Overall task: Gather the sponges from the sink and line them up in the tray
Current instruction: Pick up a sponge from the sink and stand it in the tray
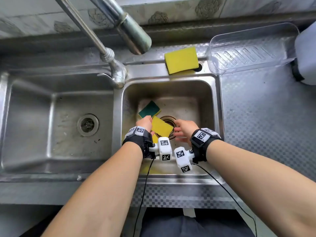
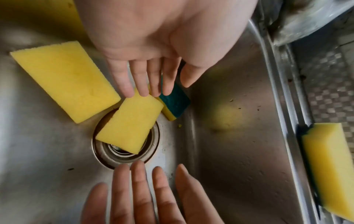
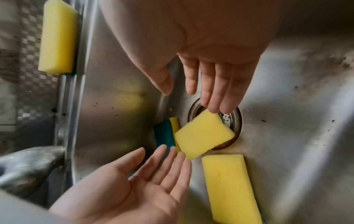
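Three sponges lie in the small right basin (image 1: 203,100). A yellow sponge (image 1: 161,126) (image 2: 130,124) (image 3: 203,134) rests tilted over the drain. A green-topped sponge (image 1: 150,108) (image 2: 176,106) lies just behind it. A longer yellow sponge (image 2: 65,81) (image 3: 229,188) lies nearer me, mostly hidden under my left wrist in the head view. My left hand (image 1: 146,122) (image 2: 164,89) and right hand (image 1: 181,129) (image 3: 191,89) flank the drain sponge with straight fingers and hold nothing. A fourth sponge (image 1: 181,60) sits on the back rim. The clear tray (image 1: 251,48) stands empty at the back right.
A tap (image 1: 118,72) and a thick spout (image 1: 133,33) rise behind the basins. The large left basin (image 1: 51,120) holds only its drain. A white container (image 1: 307,53) stands at the far right, next to the tray. Patterned steel counter (image 1: 266,117) lies right of the sink.
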Demonstrator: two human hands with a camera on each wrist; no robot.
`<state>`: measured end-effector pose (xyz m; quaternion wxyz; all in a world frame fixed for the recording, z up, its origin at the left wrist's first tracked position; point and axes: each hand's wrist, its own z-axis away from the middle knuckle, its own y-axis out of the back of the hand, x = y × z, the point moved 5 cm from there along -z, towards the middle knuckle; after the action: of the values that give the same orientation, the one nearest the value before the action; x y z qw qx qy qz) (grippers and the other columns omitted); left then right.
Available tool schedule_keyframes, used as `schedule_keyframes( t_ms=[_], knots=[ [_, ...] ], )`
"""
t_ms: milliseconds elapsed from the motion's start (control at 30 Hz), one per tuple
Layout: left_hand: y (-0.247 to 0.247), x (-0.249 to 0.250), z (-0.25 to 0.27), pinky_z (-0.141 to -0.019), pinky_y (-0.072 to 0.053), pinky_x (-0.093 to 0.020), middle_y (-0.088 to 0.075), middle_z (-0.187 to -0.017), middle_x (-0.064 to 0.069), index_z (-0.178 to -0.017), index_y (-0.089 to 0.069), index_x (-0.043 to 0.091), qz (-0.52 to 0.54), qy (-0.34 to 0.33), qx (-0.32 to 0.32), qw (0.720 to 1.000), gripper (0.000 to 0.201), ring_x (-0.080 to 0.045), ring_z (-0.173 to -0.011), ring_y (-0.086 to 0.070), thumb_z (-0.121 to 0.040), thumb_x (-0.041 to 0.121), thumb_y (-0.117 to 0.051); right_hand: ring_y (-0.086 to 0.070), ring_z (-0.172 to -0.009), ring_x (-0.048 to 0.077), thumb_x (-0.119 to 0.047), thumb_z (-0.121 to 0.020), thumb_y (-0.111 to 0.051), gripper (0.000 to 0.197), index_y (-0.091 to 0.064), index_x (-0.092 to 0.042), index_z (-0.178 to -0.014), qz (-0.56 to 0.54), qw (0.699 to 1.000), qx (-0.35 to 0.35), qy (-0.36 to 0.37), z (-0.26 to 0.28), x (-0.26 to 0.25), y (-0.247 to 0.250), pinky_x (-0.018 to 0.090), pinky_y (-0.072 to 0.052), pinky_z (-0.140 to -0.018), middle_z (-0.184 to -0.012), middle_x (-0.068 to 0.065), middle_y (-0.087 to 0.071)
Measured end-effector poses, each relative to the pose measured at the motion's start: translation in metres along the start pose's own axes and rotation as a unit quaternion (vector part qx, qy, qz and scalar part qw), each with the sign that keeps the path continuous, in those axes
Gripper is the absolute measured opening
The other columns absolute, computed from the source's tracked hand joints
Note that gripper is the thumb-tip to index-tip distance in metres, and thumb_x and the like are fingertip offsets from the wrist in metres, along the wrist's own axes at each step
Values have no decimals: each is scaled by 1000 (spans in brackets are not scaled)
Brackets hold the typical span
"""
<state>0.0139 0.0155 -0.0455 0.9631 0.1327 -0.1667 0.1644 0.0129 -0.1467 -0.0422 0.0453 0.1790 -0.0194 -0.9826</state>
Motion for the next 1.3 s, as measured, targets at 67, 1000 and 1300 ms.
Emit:
schedule_keyframes(
  t_ms=[67,1000,1300],
  knots=[
    [3,3,-6,-94,-49,-40,-60,-126,-13,-129,-58,8,-34,-6,28,999,44,-30,-108,-58,-90,26,-51,-62,-84,26,-32,-89,-54,47,-54,-3,-126,13,1000,-10,-17,-7,6,-5,39,-52,-81,-114,17,-67],
    [-9,54,89,-96,-49,-32,-62,-127,-20,-117,-63,-1,-178,-188,-26,966,33,-31,-113,-62,-92,10,-44,-63,-88,19,-33,-87,-56,30,-58,-19,-114,-62,989,20,131,109,-52,40,31,-47,-73,-110,5,-66],
    [-48,97,142,-53,-42,-21,-66,-87,-6,-103,-72,13,-56,-247,-67,965,30,-16,-57,-55,-80,25,-57,-63,-83,16,-30,-85,-60,10,-63,-21,-89,-87,968,43,231,159,-103,96,34,-50,-81,-89,0,-67]
  ],
)
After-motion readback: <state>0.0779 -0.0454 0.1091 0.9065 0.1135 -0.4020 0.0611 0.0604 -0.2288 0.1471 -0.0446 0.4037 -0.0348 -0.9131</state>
